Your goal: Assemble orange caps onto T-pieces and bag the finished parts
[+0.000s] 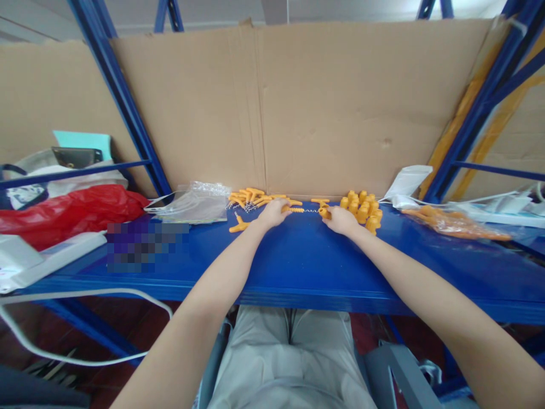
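Between my two hands, over the back of the blue table, an orange corkscrew (297, 210) points its metal spiral to the right. My left hand (272, 214) is closed around its handle end. In my closed right hand (342, 220) is a short orange hollow piece (324, 212), close to the spiral's tip; I cannot tell whether they touch. Left of my left hand lies a pile of orange corkscrews (251, 197) with metal spirals, and one separate corkscrew (239, 226) sits in front. An orange T-shaped piece (320, 200) rests behind my hands. Several orange hollow pieces (361, 209) stand grouped beside my right hand.
A cardboard wall (323, 113) closes off the back of the blue table (306, 261). Clear plastic bags (196, 204) and a red bag (76, 213) lie left. On the right are a bag of orange parts (455, 222) and white cables. Blue posts (123, 96) frame both sides.
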A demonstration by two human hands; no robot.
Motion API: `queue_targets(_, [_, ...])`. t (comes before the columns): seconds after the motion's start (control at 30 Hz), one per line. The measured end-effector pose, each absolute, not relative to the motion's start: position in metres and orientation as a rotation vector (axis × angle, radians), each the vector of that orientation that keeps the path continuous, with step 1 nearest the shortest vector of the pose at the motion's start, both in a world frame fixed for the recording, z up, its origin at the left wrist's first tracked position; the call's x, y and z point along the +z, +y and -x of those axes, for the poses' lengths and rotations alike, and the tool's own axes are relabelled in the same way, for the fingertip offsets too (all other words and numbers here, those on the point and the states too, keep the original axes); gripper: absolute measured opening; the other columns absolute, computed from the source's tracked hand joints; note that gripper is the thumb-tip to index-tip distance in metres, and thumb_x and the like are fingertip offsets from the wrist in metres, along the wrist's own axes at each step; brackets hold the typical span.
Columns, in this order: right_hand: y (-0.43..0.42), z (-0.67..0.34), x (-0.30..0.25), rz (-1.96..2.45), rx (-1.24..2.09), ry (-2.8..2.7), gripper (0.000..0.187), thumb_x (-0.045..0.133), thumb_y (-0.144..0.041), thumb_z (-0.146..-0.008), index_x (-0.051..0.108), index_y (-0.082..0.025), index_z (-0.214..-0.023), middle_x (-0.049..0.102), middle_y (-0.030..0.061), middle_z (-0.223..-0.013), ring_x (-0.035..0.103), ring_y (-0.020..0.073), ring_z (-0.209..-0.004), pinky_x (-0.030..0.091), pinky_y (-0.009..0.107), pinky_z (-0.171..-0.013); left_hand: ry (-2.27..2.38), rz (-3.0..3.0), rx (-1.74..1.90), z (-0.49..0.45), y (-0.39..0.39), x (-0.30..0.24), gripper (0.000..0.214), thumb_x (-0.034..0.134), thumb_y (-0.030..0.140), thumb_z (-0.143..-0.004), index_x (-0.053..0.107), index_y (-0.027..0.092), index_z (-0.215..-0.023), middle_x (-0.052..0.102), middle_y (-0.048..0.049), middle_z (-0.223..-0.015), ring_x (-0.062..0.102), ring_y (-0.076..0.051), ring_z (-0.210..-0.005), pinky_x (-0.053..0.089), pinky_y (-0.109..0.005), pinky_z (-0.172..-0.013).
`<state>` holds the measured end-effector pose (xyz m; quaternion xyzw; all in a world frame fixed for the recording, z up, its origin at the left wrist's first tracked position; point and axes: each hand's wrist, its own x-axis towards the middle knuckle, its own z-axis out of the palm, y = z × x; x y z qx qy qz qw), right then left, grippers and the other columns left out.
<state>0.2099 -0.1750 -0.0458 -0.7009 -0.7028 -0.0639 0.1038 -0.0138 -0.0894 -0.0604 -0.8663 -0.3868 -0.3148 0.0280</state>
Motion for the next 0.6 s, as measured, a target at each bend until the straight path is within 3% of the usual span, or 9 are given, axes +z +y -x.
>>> queue_targets(0.3, [-0.1787,-0.2048,-0.0491,2.065,-0.374,-2.066,0.041,0.045,-0.024,-0.095,0.057,-0.013,-0.133,0.062,0.0180,-0.130,0.063,0.0309,-0.117,0.049,0.038,-0.094,-1.159,2.671,-0.991,0.0137,-0.0917,-0.0600,0.016,0.066,0.017,-0.082,0.069,0.017,-0.097,0.074,-0.0087,-0.107,0.068,-0.023,-0.103,0.051,-0.040,-0.098])
queue_targets(0.6, [-0.1787,-0.2048,-0.0479,1.929,-0.417,-2.081,0.039,0.044,-0.022,-0.094,0.063,-0.014,-0.127,0.063,0.0183,-0.126,0.063,0.0318,-0.113,0.048,0.040,-0.092,-1.277,2.599,-0.952,0.0141,-0.0961,-0.0568,0.015,0.065,0.016,-0.082,0.070,0.018,-0.096,0.074,-0.0079,-0.104,0.067,-0.023,-0.103,0.051,-0.037,-0.097])
